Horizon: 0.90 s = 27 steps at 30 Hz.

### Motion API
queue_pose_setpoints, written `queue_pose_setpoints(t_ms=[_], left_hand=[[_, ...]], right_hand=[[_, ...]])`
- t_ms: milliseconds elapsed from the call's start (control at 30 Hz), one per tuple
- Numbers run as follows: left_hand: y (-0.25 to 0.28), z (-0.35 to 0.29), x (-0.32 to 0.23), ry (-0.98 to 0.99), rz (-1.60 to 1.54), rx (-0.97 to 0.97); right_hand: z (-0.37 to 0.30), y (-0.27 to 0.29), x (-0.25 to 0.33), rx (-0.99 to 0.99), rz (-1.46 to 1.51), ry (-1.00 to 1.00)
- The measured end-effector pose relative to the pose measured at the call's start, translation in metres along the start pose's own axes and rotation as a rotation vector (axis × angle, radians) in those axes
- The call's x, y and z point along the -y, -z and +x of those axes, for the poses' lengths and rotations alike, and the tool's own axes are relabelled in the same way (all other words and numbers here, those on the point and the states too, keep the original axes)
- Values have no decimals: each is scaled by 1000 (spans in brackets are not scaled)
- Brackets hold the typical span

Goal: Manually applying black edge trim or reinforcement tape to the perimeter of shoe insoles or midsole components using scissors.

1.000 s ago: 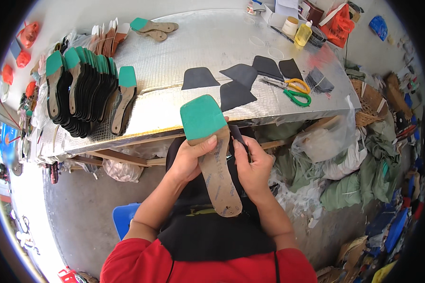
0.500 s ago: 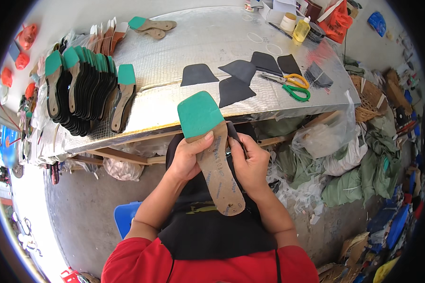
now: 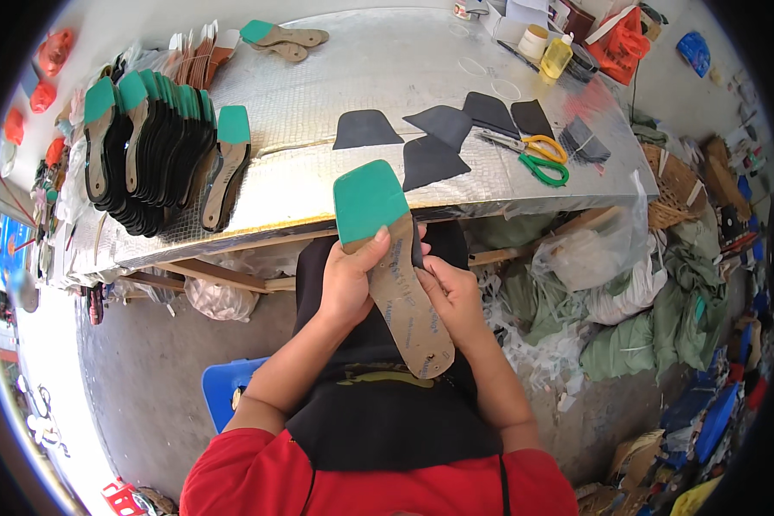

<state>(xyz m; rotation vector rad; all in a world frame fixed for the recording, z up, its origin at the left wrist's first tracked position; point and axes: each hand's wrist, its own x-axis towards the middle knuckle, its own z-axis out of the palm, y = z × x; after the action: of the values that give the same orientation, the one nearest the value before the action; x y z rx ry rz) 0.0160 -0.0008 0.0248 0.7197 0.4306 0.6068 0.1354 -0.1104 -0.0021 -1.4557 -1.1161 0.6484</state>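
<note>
Compared with half a second ago, the insole (image 3: 404, 297) has swung its narrow, rounded end toward the right forearm, and the dark piece (image 3: 416, 251) that stood away from its edge by the right fingers now sits closer against it.

Nearest, the insole slants between both hands over the lap, its wide green end pointing away from the person. The left hand (image 3: 346, 279) pinches it just below the green part, thumb flat on the brown face and the other fingers curled beneath, mostly hidden. The right hand (image 3: 454, 297) has thumb and bent fingers drawn together at the insole's right edge, pinching the dark piece; whether they grip the insole as well, I cannot tell. Below the fingers lie a black apron (image 3: 396, 430) and a red shirt (image 3: 378, 490).

Past the fingertips runs the near edge of a silvery table (image 3: 292, 181). On it, beyond the right fingers, several dark cut pieces (image 3: 367, 129) lie spread, some overlapping, with scissors (image 3: 518, 148) to their right, looped in yellow and green. Left of the left fingers lean packed rows of green-ended insoles (image 3: 168, 146). Farthest from the fingers, more insoles (image 3: 284, 36) rest near the table's back edge, and off to the right stand a white jar (image 3: 532, 41) and a yellow bottle (image 3: 556, 57).
</note>
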Motion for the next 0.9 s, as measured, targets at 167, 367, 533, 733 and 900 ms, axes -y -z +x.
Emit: queue_pose_setpoints(t_ms=[167, 367, 533, 733, 900], left_hand=[[-1, 1, 0, -39, 246, 8], [14, 9, 10, -200, 677, 47], [10, 0, 1, -50, 214, 140], [15, -5, 11, 97, 316, -15], [10, 1, 15, -63, 250, -55]], right_hand=[[-1, 18, -21, 223, 497, -295], [-5, 6, -9, 122, 367, -231], [0, -1, -6, -47, 409, -267], [2, -20, -24, -69, 176, -58], [-19, -14, -26, -14, -84, -34]])
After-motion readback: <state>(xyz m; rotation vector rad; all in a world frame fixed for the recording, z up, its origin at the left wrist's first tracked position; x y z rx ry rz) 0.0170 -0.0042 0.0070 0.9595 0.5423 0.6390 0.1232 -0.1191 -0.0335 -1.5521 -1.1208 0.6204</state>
